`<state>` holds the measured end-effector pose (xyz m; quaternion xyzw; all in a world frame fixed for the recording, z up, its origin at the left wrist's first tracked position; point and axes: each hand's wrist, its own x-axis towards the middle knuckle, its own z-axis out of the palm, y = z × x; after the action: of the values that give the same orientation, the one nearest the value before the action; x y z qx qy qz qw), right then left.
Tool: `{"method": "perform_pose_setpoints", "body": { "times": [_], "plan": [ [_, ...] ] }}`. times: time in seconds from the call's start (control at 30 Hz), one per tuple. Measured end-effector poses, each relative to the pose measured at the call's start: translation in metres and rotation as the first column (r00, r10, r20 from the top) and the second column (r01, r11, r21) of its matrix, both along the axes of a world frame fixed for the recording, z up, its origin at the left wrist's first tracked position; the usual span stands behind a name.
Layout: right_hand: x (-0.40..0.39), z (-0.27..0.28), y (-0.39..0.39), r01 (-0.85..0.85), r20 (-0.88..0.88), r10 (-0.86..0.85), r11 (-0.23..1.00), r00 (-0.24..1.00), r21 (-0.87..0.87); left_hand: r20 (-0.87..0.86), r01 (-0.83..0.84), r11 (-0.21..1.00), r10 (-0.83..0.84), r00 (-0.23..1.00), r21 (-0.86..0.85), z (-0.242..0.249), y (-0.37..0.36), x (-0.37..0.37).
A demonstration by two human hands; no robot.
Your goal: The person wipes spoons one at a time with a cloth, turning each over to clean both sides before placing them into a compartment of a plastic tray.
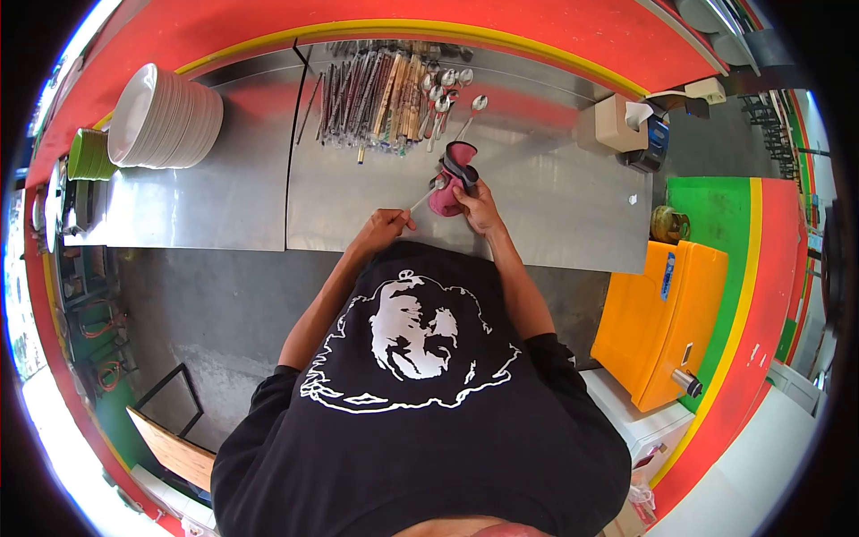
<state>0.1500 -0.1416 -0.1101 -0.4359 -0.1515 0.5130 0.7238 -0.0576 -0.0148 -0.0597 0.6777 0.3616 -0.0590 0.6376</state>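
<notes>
My left hand point(391, 221) is closed around the handle end of a metal spoon point(424, 198). The spoon's bowl end points up and right, against a pink and dark grey cloth point(445, 203). That cloth is bunched in my right hand point(480, 208), whose fingers wrap its right side. Both hands are above the front part of the steel counter point(546, 197). Beyond them lie several loose spoons point(442, 104), beside a big pile of wrapped chopsticks point(371, 98).
A tall stack of white plates point(170, 116) and some green bowls or plates point(89, 154) stand at the left. A tissue box point(613, 125) is at the back right. To the right of the counter is an orange cooler box point(662, 313) with a tap.
</notes>
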Motion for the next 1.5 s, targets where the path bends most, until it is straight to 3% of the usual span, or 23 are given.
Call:
{"method": "perform_pose_setpoints", "body": {
  "times": [0.13,0.33,0.43,0.67,0.73,0.83,0.93,0.97,1.07,1.1,1.23,1.43,1.5],
  "plan": [
    [0.001,-0.004,0.005,-0.015,0.262,0.047,0.993,0.964,-0.121,0.028,0.118,0.984,-0.123,0.992,0.133,0.000,0.007,-0.007],
    [0.006,0.004,0.003,-0.105,0.367,0.223,0.943,0.903,-0.315,0.029,0.193,0.939,-0.210,0.977,0.286,0.010,0.013,-0.008],
    [0.003,0.004,0.004,-0.096,0.393,0.213,0.951,0.894,-0.295,0.020,0.193,0.931,-0.209,0.978,0.310,0.013,0.015,-0.010],
    [0.002,-0.010,-0.002,-0.026,0.290,0.088,0.977,0.953,-0.212,0.045,0.185,0.937,-0.207,0.977,0.296,0.006,0.013,-0.010],
    [0.003,-0.016,-0.002,0.001,0.224,0.053,0.973,0.973,-0.232,0.044,0.173,0.959,-0.187,0.981,0.223,0.010,0.011,-0.008],
    [-0.007,-0.011,0.008,0.231,0.189,-0.194,0.952,0.963,-0.202,0.089,0.108,0.981,-0.124,0.988,0.163,0.006,0.003,-0.004],
    [0.006,-0.013,0.009,0.359,-0.094,-0.384,0.910,0.918,-0.207,0.140,-0.001,0.995,-0.013,0.990,0.100,0.000,-0.004,-0.003],
    [0.014,-0.011,0.002,0.282,-0.249,-0.304,0.952,0.919,-0.121,0.153,-0.041,0.996,0.029,0.988,0.074,0.002,-0.005,-0.002],
    [0.013,0.017,-0.004,0.170,-0.246,-0.163,0.985,0.955,0.007,0.094,-0.034,0.991,0.022,0.995,0.128,0.013,-0.004,-0.003],
    [0.012,0.025,-0.004,0.107,-0.238,-0.096,0.994,0.967,0.033,0.086,-0.024,0.989,0.011,0.996,0.145,0.015,-0.004,-0.002],
    [-0.003,0.053,0.003,-0.006,0.169,0.014,0.999,0.986,-0.047,0.065,0.038,0.981,-0.051,0.997,0.192,0.019,-0.008,0.002],
    [0.002,0.038,0.001,0.032,0.381,0.092,0.952,0.920,-0.305,0.013,0.137,0.964,-0.143,0.990,0.227,0.036,-0.009,0.009],
    [0.002,0.029,0.003,0.100,0.382,0.017,0.954,0.924,-0.284,0.001,0.155,0.962,-0.159,0.987,0.226,0.040,-0.010,0.010]
  ]
}}
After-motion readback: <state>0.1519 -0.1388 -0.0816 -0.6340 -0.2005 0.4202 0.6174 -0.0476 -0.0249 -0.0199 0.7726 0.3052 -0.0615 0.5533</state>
